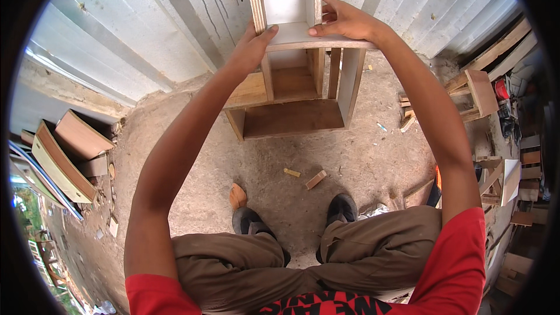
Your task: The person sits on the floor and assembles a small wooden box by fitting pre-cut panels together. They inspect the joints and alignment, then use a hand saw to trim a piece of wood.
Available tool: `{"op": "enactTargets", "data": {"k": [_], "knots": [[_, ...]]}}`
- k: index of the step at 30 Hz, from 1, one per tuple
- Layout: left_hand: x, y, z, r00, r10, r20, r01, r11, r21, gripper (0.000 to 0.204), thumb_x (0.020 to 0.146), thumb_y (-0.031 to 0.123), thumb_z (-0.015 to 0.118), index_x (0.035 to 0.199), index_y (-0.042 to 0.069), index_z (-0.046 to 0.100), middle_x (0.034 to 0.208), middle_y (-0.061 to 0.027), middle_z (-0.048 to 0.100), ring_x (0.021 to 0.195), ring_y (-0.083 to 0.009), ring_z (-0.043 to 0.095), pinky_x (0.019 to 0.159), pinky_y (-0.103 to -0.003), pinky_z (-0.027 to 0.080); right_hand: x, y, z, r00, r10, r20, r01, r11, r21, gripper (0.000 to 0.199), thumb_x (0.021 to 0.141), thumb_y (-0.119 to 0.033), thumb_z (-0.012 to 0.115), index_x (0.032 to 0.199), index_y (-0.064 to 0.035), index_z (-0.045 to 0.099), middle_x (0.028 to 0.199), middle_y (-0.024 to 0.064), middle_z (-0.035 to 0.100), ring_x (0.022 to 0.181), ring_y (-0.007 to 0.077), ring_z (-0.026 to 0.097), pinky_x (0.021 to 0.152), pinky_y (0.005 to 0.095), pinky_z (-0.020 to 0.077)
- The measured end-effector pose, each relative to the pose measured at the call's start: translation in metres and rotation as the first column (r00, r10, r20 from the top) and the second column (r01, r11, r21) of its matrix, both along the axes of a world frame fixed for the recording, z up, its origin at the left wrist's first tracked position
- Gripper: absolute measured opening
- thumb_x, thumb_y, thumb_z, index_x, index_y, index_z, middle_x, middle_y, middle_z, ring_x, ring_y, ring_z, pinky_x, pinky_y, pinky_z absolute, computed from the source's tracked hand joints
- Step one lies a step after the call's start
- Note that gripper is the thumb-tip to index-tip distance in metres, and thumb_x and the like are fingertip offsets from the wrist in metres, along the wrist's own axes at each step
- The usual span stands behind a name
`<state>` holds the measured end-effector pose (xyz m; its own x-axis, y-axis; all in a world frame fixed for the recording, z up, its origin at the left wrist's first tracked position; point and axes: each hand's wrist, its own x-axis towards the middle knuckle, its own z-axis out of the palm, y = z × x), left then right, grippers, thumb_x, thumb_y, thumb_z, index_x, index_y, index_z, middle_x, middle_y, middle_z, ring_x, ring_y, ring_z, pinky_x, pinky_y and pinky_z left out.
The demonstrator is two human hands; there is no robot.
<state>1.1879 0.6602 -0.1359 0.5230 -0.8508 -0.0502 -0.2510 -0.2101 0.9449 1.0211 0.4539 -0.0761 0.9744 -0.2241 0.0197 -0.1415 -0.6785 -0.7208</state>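
Two hands are closed on a small open-fronted plywood box (289,9), left hand (252,46) and right hand (344,20) at its lower corners. It is held level on the far wooden shelf unit (291,96) on the dirt floor (350,151), against the corrugated wall (146,17), seemingly so its edges line up.

1. Pale corrugated metal wall (146,35) runs behind, lit by flat daylight.
2. Bare dirt floor (350,157) strewn with small wood offcuts (315,179).
3. Drawer-like plywood pieces (64,151) lean at left.
4. Stacked timber scraps (513,169) crowd the right side.
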Motion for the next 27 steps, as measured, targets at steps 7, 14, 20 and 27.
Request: {"op": "enactTargets", "data": {"k": [7, 14, 20, 27], "knots": [[0.001, 0.017, -0.003, 0.986, -0.028, 0.163, 0.071, 0.961, -0.266, 0.097, 0.091, 0.051, 0.07, 0.157, 0.002, 0.018, 0.157, -0.0219, 0.031, 0.147, -0.0319, 0.031, 0.12, -0.043, 0.027, -0.008, -0.01, 0.001, 0.998, -0.052, 0.026, 0.052, 0.998, -0.016, 0.129, 0.07, -0.059, 0.085, 0.161, -0.0089, 0.008, 0.149, 0.0269, 0.044, 0.135, 0.0376, 0.05, 0.115, 0.0505, 0.0373], [-0.009, 0.023, 0.003, 0.966, -0.213, 0.147, 0.237, 0.956, -0.17, 0.097, 0.089, 0.04, 0.076, 0.158, 0.003, 0.018, 0.156, -0.0209, 0.034, 0.15, -0.0304, 0.026, 0.121, -0.042, 0.026, -0.019, 0.005, 0.001, 0.998, 0.025, 0.061, -0.023, 0.999, -0.039, 0.134, 0.072, -0.057, 0.086, 0.16, -0.0042, -0.001, 0.152, 0.0281, 0.04, 0.138, 0.0396, 0.047, 0.117, 0.0511, 0.0352], [0.027, 0.023, -0.002, 0.987, -0.096, 0.131, 0.113, 0.985, -0.127, 0.108, 0.091, 0.072, 0.052, 0.161, 0.003, 0.004, 0.163, -0.0238, 0.021, 0.153, -0.0341, 0.02, 0.122, -0.045, 0.02, -0.011, -0.003, 0.002, 0.986, -0.118, 0.114, 0.114, 0.992, 0.044, 0.126, 0.076, -0.06, 0.081, 0.161, -0.0077, 0.003, 0.152, 0.0333, 0.036, 0.141, 0.0435, 0.041, 0.119, 0.0507, 0.0316], [0.038, 0.004, 0.0, 0.98, -0.113, -0.166, 0.083, 0.981, -0.178, 0.101, 0.094, 0.079, 0.031, 0.162, 0.007, 0.007, 0.166, -0.0162, 0.016, 0.155, -0.0309, 0.012, 0.122, -0.055, 0.018, 0.009, -0.001, 0.002, 0.985, -0.134, 0.112, 0.13, 0.991, 0.04, 0.126, 0.073, -0.065, 0.081, 0.161, -0.0088, 0.01, 0.151, 0.0337, 0.039, 0.143, 0.044, 0.038, 0.12, 0.05, 0.0282]]}}
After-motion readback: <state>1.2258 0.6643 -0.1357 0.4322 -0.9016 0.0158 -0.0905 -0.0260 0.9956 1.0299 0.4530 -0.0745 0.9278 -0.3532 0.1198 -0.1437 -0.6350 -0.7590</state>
